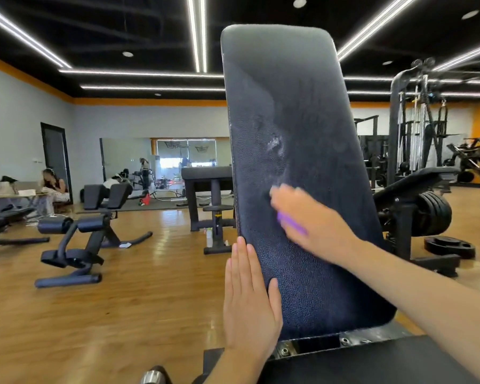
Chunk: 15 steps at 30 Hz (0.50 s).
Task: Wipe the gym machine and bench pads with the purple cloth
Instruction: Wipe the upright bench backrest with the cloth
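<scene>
Gym, upright black back pad (302, 162) smudged; right hand (313, 223) fingers pressing purple cloth (291, 223); left hand (250, 300) fingers straight, together.

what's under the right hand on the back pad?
A purple cloth, pressed against the upright back pad by the right hand. Only a small strip shows beneath the blurred fingers; the rest of the cloth and the pad surface beneath are covered.
</scene>
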Tool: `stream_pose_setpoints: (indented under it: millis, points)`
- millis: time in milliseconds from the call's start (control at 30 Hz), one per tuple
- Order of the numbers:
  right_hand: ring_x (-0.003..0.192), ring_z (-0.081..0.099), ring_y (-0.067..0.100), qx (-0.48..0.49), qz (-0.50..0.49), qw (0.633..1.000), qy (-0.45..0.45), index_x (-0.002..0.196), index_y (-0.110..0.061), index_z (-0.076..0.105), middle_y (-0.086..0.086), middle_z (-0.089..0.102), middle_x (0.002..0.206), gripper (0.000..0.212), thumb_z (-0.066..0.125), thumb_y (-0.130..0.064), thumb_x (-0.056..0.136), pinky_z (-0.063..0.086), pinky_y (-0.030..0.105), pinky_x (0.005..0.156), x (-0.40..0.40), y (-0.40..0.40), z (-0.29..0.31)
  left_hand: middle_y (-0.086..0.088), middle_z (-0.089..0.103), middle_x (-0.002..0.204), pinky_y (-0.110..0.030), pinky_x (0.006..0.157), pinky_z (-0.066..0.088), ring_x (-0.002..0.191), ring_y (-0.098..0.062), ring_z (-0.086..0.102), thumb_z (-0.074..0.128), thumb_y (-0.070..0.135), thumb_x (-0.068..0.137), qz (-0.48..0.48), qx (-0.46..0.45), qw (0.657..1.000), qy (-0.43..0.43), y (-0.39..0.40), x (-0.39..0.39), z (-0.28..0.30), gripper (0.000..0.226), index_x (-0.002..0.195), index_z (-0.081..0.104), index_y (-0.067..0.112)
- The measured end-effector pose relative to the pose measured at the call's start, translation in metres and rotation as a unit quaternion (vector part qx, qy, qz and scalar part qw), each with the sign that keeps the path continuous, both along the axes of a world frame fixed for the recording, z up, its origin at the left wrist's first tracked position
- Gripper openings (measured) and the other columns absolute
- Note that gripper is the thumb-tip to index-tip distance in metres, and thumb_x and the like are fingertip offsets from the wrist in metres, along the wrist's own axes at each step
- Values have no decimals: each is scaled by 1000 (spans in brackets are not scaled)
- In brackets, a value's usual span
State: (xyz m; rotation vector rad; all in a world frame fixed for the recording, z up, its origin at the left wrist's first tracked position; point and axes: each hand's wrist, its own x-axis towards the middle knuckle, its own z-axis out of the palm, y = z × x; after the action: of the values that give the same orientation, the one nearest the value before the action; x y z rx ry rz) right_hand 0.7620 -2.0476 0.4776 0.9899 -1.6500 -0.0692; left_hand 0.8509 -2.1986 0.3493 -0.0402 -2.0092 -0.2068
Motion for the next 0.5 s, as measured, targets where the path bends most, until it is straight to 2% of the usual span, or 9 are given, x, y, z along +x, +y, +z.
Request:
stream_pose_setpoints:
  millis: [67, 100, 133, 200, 267, 333, 400, 467, 500]
  points:
    - [140, 40, 25, -247, 34, 962, -109, 141, -4, 49, 9, 46, 149, 46, 48, -20, 99, 24, 24, 118, -8, -17, 25, -20, 17, 164, -41, 120, 17, 152, -31, 20, 23, 38, 106, 12, -8, 1000, 1, 2, 2, -2, 64, 153, 25, -5]
    - [142, 37, 24, -319, 48, 935, -144, 140, -2, 50, 9, 46, 150, 46, 49, -20, 98, 16, 21, 119, -5, -27, 29, -20, 18, 164, -41, 120, 19, 151, -31, 21, 27, 39, 104, 15, -15, 1000, -3, 2, 4, -4, 66, 153, 24, -5]
    - [143, 36, 24, -339, 50, 927, -152, 140, -2, 50, 9, 46, 150, 46, 48, -21, 98, 12, 24, 121, -1, -35, 23, -19, 17, 164, -41, 119, 19, 151, -31, 21, 29, 40, 103, 16, -23, 1000, -10, 2, 6, -6, 68, 154, 22, -4]
    - [143, 36, 23, -264, 71, 954, -122, 141, -1, 50, 9, 47, 149, 47, 47, -24, 100, 17, 32, 122, 16, -39, 2, -19, 17, 164, -42, 118, 20, 152, -31, 20, 27, 43, 104, 15, -39, 999, -21, 2, 9, -12, 69, 155, 20, -3]
    - [142, 38, 22, -105, 88, 987, -81, 140, -2, 52, 8, 47, 149, 46, 48, -25, 101, 25, 37, 120, 30, -32, -28, -20, 18, 164, -42, 118, 19, 151, -32, 20, 28, 43, 104, 21, -41, 999, -18, 4, 9, -17, 69, 154, 23, -4]
    - [143, 37, 19, 4, 103, 993, -60, 138, -2, 54, 6, 47, 149, 44, 49, -26, 102, 28, 37, 119, 34, -21, -43, -21, 19, 163, -42, 119, 18, 151, -32, 20, 32, 43, 102, 25, -37, 999, -18, 6, 9, -20, 70, 152, 27, -5]
    - [142, 39, 20, 100, 88, 991, -21, 137, -3, 55, 8, 47, 149, 43, 48, -26, 102, 30, 38, 118, 30, -12, -29, -22, 21, 162, -42, 118, 18, 151, -33, 20, 33, 43, 101, 26, -37, 999, -13, 8, 9, -24, 70, 151, 29, -6]
    - [135, 46, 26, 128, 28, 990, 48, 137, -3, 54, 12, 52, 143, 42, 48, -21, 99, 32, 36, 115, 16, -19, -5, -24, 22, 161, -44, 117, 21, 150, -35, 22, 36, 43, 100, 27, -34, 999, -12, 9, 10, -26, 71, 151, 30, -7]
    - [133, 48, 29, 59, 4, 998, 38, 137, -3, 52, 13, 54, 142, 42, 50, -17, 97, 29, 32, 116, 7, -27, 9, -24, 22, 161, -44, 117, 22, 149, -35, 23, 37, 43, 99, 29, -30, 999, -10, 8, 9, -26, 72, 150, 31, -7]
